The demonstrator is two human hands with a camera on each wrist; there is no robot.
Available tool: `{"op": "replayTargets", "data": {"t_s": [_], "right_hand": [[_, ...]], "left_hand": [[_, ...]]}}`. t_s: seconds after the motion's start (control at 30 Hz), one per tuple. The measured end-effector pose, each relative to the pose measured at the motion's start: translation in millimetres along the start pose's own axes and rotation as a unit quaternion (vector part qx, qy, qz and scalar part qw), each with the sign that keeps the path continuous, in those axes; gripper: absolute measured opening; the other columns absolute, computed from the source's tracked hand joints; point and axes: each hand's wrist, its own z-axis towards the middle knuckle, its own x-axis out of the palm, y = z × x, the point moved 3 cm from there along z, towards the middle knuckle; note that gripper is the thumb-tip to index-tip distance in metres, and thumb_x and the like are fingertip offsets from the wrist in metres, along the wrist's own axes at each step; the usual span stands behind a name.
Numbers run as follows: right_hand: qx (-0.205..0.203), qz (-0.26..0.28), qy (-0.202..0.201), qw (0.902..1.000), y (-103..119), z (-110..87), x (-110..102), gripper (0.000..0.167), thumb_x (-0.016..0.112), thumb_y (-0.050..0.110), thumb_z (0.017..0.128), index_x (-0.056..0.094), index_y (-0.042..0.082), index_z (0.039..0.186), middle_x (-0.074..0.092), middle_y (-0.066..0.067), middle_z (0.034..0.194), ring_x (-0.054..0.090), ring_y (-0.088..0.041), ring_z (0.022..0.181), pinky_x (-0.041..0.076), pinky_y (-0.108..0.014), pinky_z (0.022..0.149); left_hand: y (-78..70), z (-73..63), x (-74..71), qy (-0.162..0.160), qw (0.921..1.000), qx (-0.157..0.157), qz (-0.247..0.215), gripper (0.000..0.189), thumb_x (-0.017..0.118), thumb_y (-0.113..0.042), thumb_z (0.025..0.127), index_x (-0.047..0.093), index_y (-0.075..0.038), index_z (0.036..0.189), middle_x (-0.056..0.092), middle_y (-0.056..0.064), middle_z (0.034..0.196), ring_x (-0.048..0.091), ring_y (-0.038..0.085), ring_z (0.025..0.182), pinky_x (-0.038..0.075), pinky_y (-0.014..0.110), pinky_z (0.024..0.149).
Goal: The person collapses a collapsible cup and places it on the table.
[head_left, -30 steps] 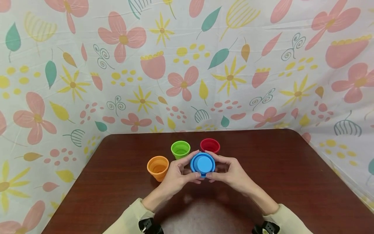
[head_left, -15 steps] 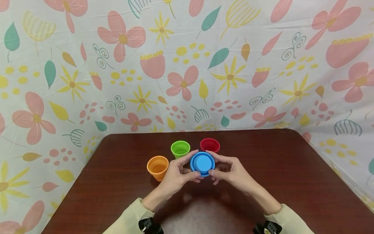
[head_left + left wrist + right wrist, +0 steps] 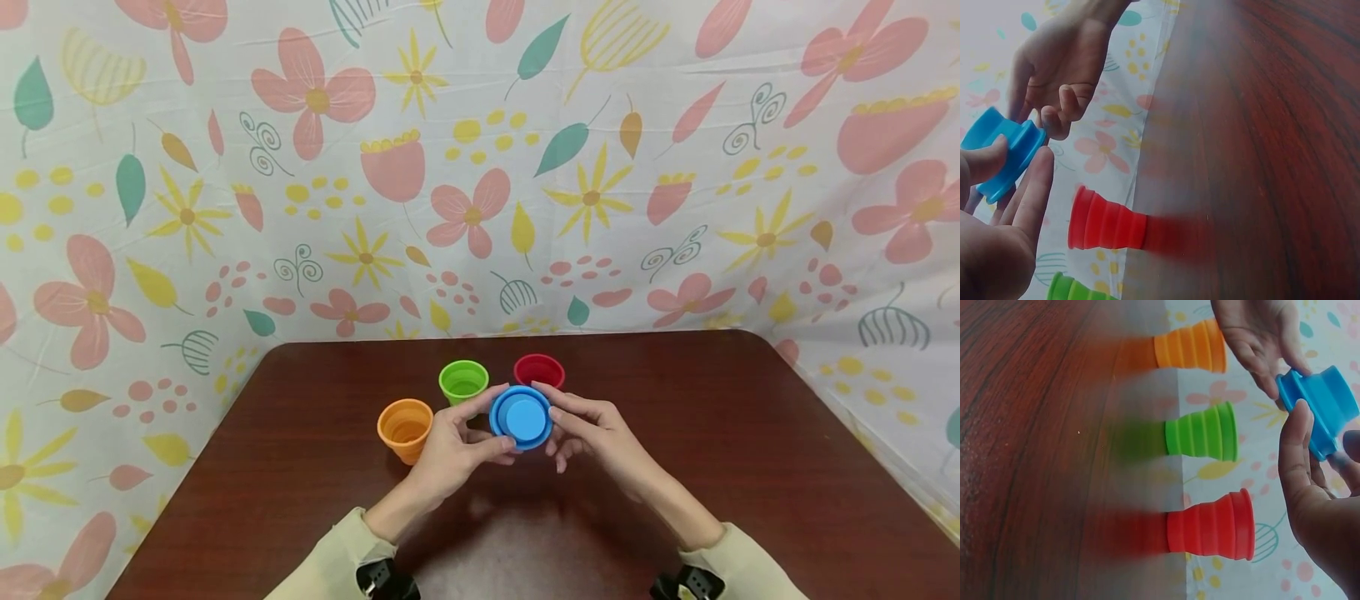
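A blue collapsible cup (image 3: 523,418), pressed partly flat into rings, is held over the table with its narrower end upward and its wide rim below. My left hand (image 3: 453,446) grips its left side, thumb on the near edge and fingers around the far edge. On the other side, my right hand (image 3: 611,442) pinches the rim with thumb and index finger, the other fingers loosely bent beneath. The right wrist view shows the blue cup (image 3: 1329,400) tilted between both hands. Behind the hands stand a green cup (image 3: 463,385) and a red cup (image 3: 538,371).
An orange cup (image 3: 407,446) stands upright left of my left hand. All three standing cups are unfolded, their ringed walls visible in the right wrist view. The dark wooden table (image 3: 750,433) meets a flower-patterned cloth (image 3: 480,275) at its back edge.
My right thumb has slid from the near edge of the blue cup to its right side, and the right fingers have shifted around the rim. The left hand keeps its hold.
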Motion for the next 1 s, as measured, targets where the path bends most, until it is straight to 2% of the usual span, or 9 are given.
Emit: {"op": "replayTargets", "data": {"t_s": [0.17,0.27,0.4,0.53,0.63,0.77,1.0], "right_hand": [[0.007,-0.023,-0.018,0.9996,0.7,0.7,0.7,0.050,0.058,0.016,0.110,0.049,0.007,0.158,0.068,-0.023,0.092,0.069,-0.023,0.074,0.065,-0.043,0.065],[0.008,-0.033,-0.020,0.9992,0.7,0.8,1.1,0.051,0.059,0.015,0.109,0.048,0.004,0.158,0.067,-0.029,0.091,0.069,-0.024,0.073,0.065,-0.043,0.066],[0.011,-0.039,-0.022,0.9989,0.9,0.3,1.4,0.051,0.060,0.014,0.108,0.048,0.001,0.156,0.063,-0.038,0.094,0.069,-0.026,0.073,0.065,-0.044,0.067],[0.018,-0.043,-0.024,0.9986,1.9,0.4,1.8,0.050,0.063,0.014,0.107,0.053,0.002,0.154,0.067,-0.031,0.100,0.070,-0.030,0.075,0.065,-0.045,0.067],[0.021,-0.045,-0.024,0.9985,2.4,0.8,2.1,0.048,0.064,0.015,0.106,0.055,0.001,0.152,0.068,-0.023,0.105,0.070,-0.036,0.077,0.065,-0.046,0.067],[0.022,-0.049,-0.025,0.9982,1.8,0.7,2.1,0.047,0.063,0.015,0.107,0.055,-0.001,0.151,0.068,-0.021,0.109,0.070,-0.040,0.078,0.065,-0.046,0.067],[0.007,-0.054,-0.029,0.9981,0.6,1.4,1.8,0.045,0.064,0.014,0.107,0.058,0.002,0.150,0.068,-0.021,0.113,0.068,-0.049,0.079,0.065,-0.049,0.066]], "left_hand": [[0.4,-0.5,-0.1,-0.007,0.9999,-0.006,-0.005,0.065,0.075,0.006,0.094,0.057,-0.014,0.154,0.063,0.018,0.136,0.077,0.036,0.099,0.063,0.047,0.082],[1.1,-0.7,-0.6,-0.004,0.9999,-0.010,-0.003,0.065,0.076,0.005,0.094,0.057,-0.015,0.154,0.063,0.017,0.139,0.076,0.036,0.100,0.063,0.047,0.083],[-0.2,-1.0,-1.3,0.007,0.9998,-0.012,-0.014,0.059,0.070,0.002,0.099,0.055,-0.011,0.154,0.059,0.018,0.145,0.074,0.045,0.102,0.062,0.050,0.085],[-3.4,-0.6,-1.8,0.002,0.9995,-0.015,-0.027,0.046,0.060,-0.007,0.107,0.056,-0.006,0.153,0.058,0.021,0.144,0.071,0.053,0.100,0.061,0.054,0.084],[-4.9,0.5,-2.0,-0.013,0.9996,-0.021,-0.014,0.041,0.058,-0.014,0.109,0.059,-0.005,0.150,0.062,0.021,0.140,0.075,0.046,0.096,0.062,0.053,0.083],[-6.2,1.5,-1.6,-0.028,0.9992,-0.026,0.012,0.039,0.062,-0.015,0.108,0.063,-0.006,0.146,0.065,0.018,0.137,0.077,0.036,0.095,0.063,0.050,0.080],[-7.4,3.1,-0.8,-0.044,0.9983,-0.027,0.029,0.038,0.066,-0.014,0.106,0.066,-0.007,0.144,0.066,0.018,0.136,0.077,0.034,0.097,0.064,0.046,0.079]]}}
